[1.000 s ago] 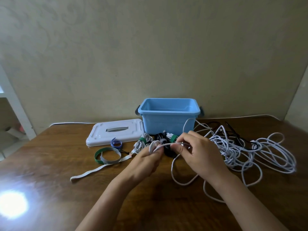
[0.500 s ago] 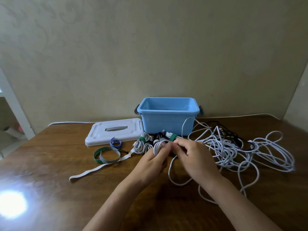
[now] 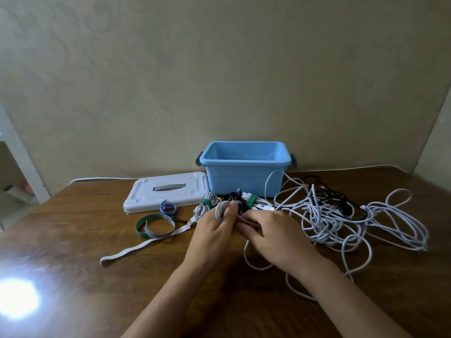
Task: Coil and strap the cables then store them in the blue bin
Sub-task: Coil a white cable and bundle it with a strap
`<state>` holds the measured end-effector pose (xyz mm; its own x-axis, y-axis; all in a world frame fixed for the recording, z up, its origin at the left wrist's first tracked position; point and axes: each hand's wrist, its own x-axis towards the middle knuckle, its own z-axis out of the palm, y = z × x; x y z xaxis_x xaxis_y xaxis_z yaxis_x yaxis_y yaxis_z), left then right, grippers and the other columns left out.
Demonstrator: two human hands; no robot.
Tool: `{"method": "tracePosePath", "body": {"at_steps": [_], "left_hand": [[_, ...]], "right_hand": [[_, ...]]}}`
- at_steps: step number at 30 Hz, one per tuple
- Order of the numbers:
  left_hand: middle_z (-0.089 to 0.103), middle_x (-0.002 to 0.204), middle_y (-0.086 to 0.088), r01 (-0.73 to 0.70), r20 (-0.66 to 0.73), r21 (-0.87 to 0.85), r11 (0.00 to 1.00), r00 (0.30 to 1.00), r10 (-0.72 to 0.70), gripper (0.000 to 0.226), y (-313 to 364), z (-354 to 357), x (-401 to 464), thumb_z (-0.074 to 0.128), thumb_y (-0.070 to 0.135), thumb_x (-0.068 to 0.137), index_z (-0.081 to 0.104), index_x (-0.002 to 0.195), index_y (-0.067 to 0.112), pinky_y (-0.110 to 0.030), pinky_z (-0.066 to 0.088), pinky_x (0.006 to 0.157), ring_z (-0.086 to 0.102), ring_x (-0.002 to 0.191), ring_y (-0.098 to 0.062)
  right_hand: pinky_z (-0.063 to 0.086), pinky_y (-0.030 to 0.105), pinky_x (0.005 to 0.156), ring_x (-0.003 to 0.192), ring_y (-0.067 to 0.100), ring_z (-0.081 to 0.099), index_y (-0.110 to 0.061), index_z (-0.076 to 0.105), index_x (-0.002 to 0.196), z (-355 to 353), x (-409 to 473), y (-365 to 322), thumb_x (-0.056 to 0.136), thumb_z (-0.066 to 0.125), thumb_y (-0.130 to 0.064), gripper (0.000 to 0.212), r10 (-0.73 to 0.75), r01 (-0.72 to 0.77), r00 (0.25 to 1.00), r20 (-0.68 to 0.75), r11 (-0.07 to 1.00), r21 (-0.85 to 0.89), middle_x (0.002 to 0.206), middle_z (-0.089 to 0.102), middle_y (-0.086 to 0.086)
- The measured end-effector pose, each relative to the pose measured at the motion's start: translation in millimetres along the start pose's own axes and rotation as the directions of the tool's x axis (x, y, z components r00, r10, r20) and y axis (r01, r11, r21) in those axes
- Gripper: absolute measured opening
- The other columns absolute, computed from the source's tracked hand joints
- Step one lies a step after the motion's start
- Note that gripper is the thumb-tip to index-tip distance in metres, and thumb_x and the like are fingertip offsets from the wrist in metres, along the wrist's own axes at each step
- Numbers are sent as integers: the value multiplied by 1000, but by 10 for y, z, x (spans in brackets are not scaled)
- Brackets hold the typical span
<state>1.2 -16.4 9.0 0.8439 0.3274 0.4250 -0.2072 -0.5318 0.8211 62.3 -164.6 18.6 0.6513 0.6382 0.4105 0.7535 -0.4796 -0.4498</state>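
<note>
Beige wall (image 3: 219, 69) is filling the upper half of your view, and below it a brown wooden table (image 3: 73, 276) is carrying everything, with a bright glare washing out its near left corner. At the back centre the blue bin (image 3: 245, 176) is standing open; you are seeing no cables inside it, though its floor is hidden. Its white lid (image 3: 166, 191) is lying flat just to its left. To your right a loose tangle of white cable (image 3: 341, 215) is sprawling over the wood, with a black cable (image 3: 336, 198) partly buried in it. Two strapped white coils (image 3: 207, 206) and (image 3: 253, 201) are sitting in front of the bin, green bands around them. Green and grey straps (image 3: 153, 224) and a small blue strap (image 3: 168, 207) are lying left of your hands. Your left hand (image 3: 214, 230) is gripping a small coil of white cable (image 3: 220, 211) wound around its fingers. Your right hand (image 3: 273, 232) is curling against it, fingertips hidden, apparently pinching the same cable.
</note>
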Motion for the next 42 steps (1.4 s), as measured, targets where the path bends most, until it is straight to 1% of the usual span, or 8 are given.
{"method": "tracePosePath", "body": {"at_steps": [5, 11, 16, 20, 26, 31, 35, 42], "left_hand": [[48, 54, 7, 84, -166, -196, 977, 979, -118, 43, -16, -173, 60, 42, 49, 101, 65, 81, 18, -30, 34, 48, 42, 51, -10], [53, 61, 2, 123, -66, -337, 934, 986, -153, 48, 101, -127, 21, 42, 52, 97, 66, 83, 13, -24, 42, 52, 49, 55, -10], [51, 61, 3, 105, -38, -428, 898, 990, -134, 46, 119, -108, 3, 42, 50, 98, 50, 75, 11, -33, 46, 63, 51, 63, -16], [47, 59, 7, 128, -3, -502, 855, 989, -150, 38, 145, -145, 0, 45, 48, 99, 52, 81, 15, -29, 41, 55, 45, 55, -11], [40, 52, 8, 89, -54, -638, 765, 986, -159, 54, 189, -411, 80, 42, 41, 104, 53, 53, 27, -24, 34, 44, 36, 44, -9], [27, 58, 7, -4, -180, -727, 687, 966, -185, 45, 62, -829, 204, 45, 42, 103, 39, 63, 23, -35, 14, 55, 23, 47, -9], [30, 59, 7, 71, -115, -673, 736, 973, -200, 40, -6, -731, 196, 50, 42, 101, 51, 65, 23, -22, 27, 46, 27, 49, -8], [34, 62, 6, 163, 20, -534, 830, 983, -180, 34, -47, -583, 146, 44, 38, 104, 62, 82, 19, -24, 30, 49, 30, 53, -9]], "right_hand": [[30, 15, 51, 57, -1, 53, -34, 62, 98, -146, 6, 81, 103, 46, -51, 24, 69, -73, 997, -43, 991, -110, 68, 57, -14], [45, 22, 71, 80, 0, 60, -34, 72, 106, 46, -25, 16, 101, 53, -47, 23, 10, -2, 988, 153, 999, -54, 90, 67, -16], [48, 26, 74, 84, 1, 59, -35, 70, 101, 30, -5, 15, 97, 58, -52, 21, 16, -10, 991, 130, 999, -41, 92, 64, -15], [40, 20, 67, 79, -4, 56, -42, 61, 86, -20, -10, 36, 94, 60, -57, 17, 55, -31, 981, 184, 991, -129, 82, 60, -19], [37, 18, 59, 70, -5, 55, -33, 67, 87, -131, 27, 215, 95, 59, -55, 24, 142, -86, 977, 157, 945, -316, 75, 62, -16], [31, 20, 51, 69, -2, 54, -36, 66, 94, -402, 41, 381, 93, 58, -61, 26, 272, -238, 962, 15, 865, -443, 72, 60, -18], [31, 17, 53, 70, -4, 54, -38, 67, 94, -403, 29, 291, 90, 65, -56, 19, 230, -201, 972, 51, 922, -330, 73, 59, -18], [36, 14, 61, 74, -6, 59, -46, 64, 111, -218, 13, 91, 87, 72, -41, 27, 76, -52, 951, 301, 995, -85, 81, 64, -19]]}}
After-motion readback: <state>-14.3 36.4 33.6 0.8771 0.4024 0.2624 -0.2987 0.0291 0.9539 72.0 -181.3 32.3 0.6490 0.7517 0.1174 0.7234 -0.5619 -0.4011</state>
